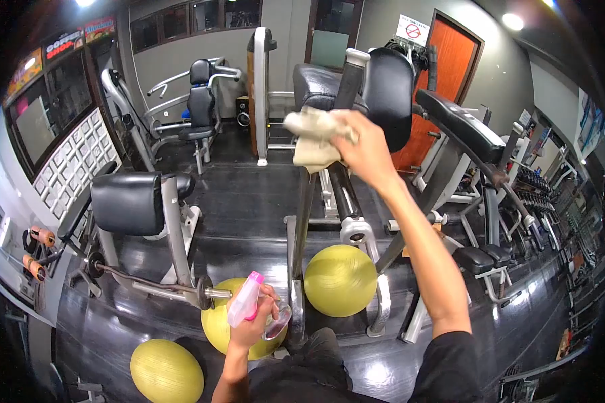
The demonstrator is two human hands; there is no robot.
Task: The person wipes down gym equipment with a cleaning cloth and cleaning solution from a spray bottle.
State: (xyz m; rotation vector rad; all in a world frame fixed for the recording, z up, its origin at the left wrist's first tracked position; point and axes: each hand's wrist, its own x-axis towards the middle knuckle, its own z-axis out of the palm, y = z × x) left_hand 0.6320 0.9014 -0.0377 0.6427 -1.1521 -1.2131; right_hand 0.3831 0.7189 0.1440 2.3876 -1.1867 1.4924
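Observation:
My right hand (366, 148) is wrapped round a crumpled beige cloth (314, 153), somewhat blurred, held up in front of a gym machine. Behind the cloth are the machine's black padded cushion (316, 86) and its taller black pad (388, 97); the cloth overlaps the frame below them in this view. Lower down, my left hand (254, 328) grips a clear spray bottle (246, 302) with a pink nozzle, held tilted. A yellow exercise ball (215, 329) lies behind the bottle, partly hidden by it and my hand.
More yellow balls rest on the dark floor, one (341, 281) under the machine and another (167, 371) at lower left. A bench with a black pad (128, 205) and a barbell (148, 281) stands left. A seated machine (200, 111) is at the back; a long padded arm (460, 124) extends right.

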